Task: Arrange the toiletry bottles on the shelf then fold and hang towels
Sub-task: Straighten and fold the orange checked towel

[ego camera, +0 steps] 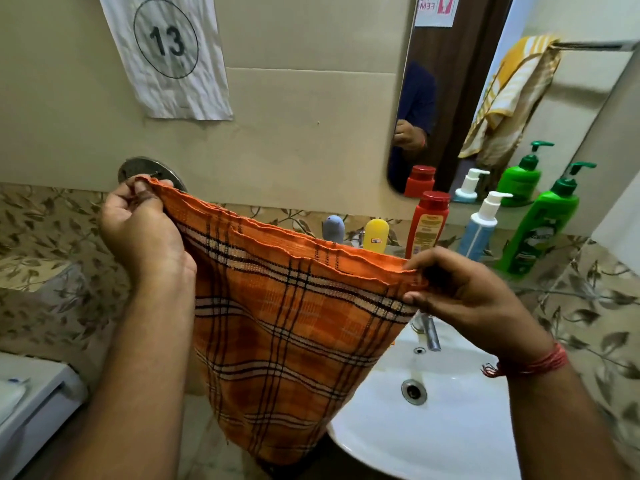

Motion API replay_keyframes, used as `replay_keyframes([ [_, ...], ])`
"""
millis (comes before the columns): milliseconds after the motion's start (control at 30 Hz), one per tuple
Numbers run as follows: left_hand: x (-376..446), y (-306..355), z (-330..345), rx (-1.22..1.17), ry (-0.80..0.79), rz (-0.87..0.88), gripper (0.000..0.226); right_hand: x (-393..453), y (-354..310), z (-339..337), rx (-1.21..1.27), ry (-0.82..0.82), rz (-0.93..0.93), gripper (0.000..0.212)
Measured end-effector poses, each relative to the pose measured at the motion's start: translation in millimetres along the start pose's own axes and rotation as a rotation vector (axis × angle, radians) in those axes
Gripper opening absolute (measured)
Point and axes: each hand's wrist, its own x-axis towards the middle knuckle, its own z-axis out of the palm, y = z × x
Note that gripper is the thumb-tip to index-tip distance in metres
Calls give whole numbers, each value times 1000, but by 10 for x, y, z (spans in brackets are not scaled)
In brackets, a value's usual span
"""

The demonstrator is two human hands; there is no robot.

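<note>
Towel: as we stand over the sink (pixel 433 445), our orange towel (pixel 287 327) hangs beside it.
Grip: left hand (pixel 142 230) and right hand (pixel 471 299) pinch its top corners.

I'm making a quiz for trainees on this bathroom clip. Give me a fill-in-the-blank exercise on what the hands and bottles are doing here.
1. Both the left hand and the right hand pinch the top edge of the ____ plaid towel.
2. The number printed on the paper sheet on the wall is ____.
3. The tall pump bottle at the right end of the row on the shelf is ____ in colour.
4. The towel hangs partly in front of the white ____.

Missing words: orange; 13; green; sink
</note>
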Motion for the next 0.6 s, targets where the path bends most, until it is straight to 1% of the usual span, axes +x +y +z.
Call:
replay_keyframes([
  [67, -34, 61, -38, -8, 2, -1, 15, -76, -35, 22, 45, 37, -35, 28],
  [167, -131, 176, -63, -20, -6, 12, 15, -172, -81, 51, 135, 149, -93, 27],
  [267, -298, 308, -86, -52, -21, 16, 21, -295, -147, 50, 216, 230, -160, 30],
  [400, -575, 474, -84, -64, -24, 36, 27, -490, -215, -45, 281, 268, -216, 36],
  [500, -813, 568, -56, -60, -41, 50, 25, -673, -261, -207, 233, 273, -206, 44],
  [600, -1049, 621, -34, -68, -49, 45, 27, -890, -317, -419, 78, 237, -181, 35],
])
